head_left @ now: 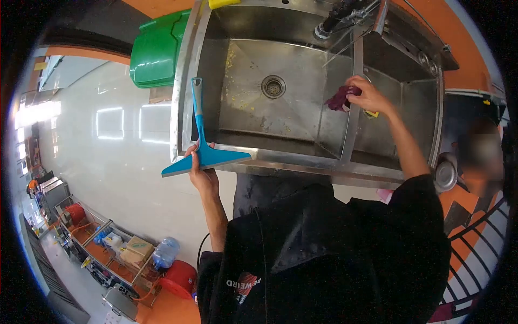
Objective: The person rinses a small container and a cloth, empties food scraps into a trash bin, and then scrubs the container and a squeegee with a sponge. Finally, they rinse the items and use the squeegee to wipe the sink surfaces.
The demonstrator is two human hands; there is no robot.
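My left hand [202, 171] is closed on a blue squeegee [216, 156] near the sink's front left corner. The squeegee's handle points away from me, along the left rim. My right hand [367, 96] grips a dark maroon cloth [338, 100] at the divider [353, 124] between the two basins of the steel sink [270, 156]. Yellow bits are scattered over the floor of the large left basin, around its drain [273, 86]. A yellow and dark item [372, 114] shows partly beneath my right wrist.
A green bin [157, 51] stands left of the sink. The faucet [324, 29] rises at the back. A yellow object [223, 3] lies on the back left rim. A metal bowl [446, 173] is at the right, above black railings [475, 254]. A cart [108, 243] stands at the lower left.
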